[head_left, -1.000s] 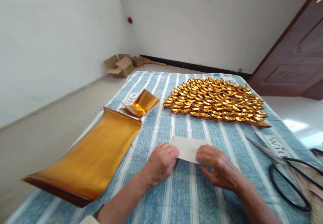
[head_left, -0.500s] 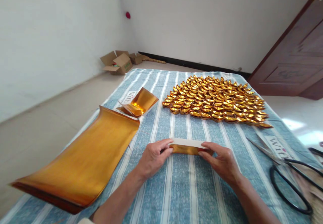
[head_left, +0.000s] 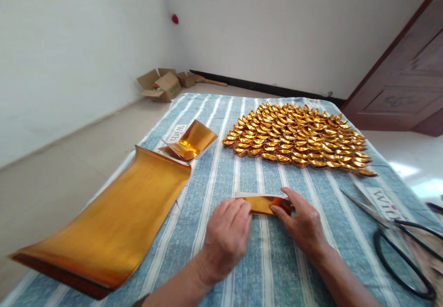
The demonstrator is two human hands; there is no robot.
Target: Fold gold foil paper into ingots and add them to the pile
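Observation:
A small gold foil paper with a white back lies folded lengthwise on the blue striped cloth. My left hand presses on its left end and my right hand pinches its right end, fingers on the fold. A white strip of the paper's back shows along the far edge. Beyond the hands spreads a large patch of several folded gold paper ingots.
A curled stack of gold foil sheets lies at the left. A smaller gold sheet pile sits behind it. Black-handled scissors rest at the right edge. Cardboard boxes stand on the floor by the wall; a dark door is at right.
The paper lay white side up under both hands. Its near edge was lifted and folded away from me, gold side showing, and the hands now press the fold down.

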